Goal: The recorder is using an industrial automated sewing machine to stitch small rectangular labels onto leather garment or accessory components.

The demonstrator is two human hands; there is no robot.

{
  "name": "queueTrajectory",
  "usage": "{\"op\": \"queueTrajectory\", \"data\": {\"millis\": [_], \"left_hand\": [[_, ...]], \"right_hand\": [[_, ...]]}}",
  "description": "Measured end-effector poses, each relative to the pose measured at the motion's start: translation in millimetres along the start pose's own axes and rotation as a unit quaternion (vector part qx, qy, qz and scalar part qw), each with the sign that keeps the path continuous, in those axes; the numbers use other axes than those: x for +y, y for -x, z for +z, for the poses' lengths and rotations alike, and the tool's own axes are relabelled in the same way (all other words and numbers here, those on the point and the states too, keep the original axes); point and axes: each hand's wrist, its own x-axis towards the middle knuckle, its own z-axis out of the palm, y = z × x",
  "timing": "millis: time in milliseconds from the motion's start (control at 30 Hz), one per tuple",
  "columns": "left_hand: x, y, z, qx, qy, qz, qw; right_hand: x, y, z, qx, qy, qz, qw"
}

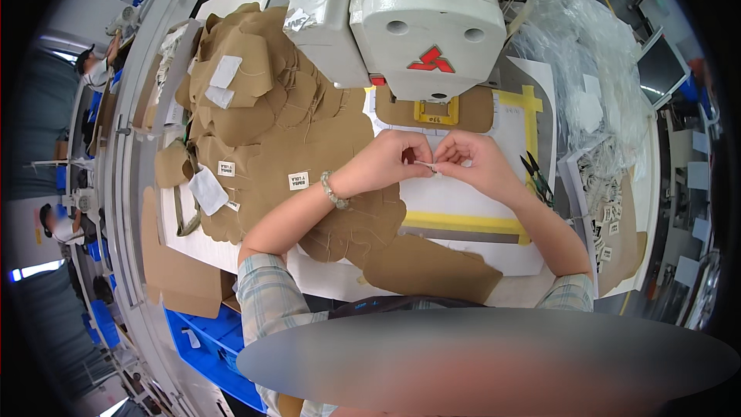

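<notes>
A small, thin whitish strip, with a dark spot near its lower edge, sits at six o'clock from the white sewing machine. The left hand and right hand pinch it, each grip closed thumb-to-finger. Fingertips cover its ends, so its full outline cannot be made out.

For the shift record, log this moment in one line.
Left hand: pinching small, thin whitish piece; right hand: pinching same piece; ahead: bulky white sewing machine; left side: heaped flat tan fabric pieces
</notes>
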Motion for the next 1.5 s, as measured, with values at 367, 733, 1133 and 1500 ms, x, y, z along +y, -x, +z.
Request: {"op": "queueTrajectory", "data": {"millis": [367, 733, 1133, 1500], "left_hand": [[-9, 1, -12, 0.073, -0.344, 0.148, 0.924], [-35, -18, -21, 0.041, -0.499, 0.183, 0.846], [-32, -25, -30, 0.049, -0.514, 0.218, 0.828], [-39, -23, -27, 0.069, -0.517, 0.200, 0.830]], "right_hand": [[8, -65, -49, 0.129, 0.157, 0.061, 0.977], [0, -78, -37, 0.159, 0.210, 0.029, 0.964], [30, -56, -47, 0.138, 0.456, -0.199, 0.856], [36, -38, -49, 0.011, 0.584, -0.319, 0.746]]}}
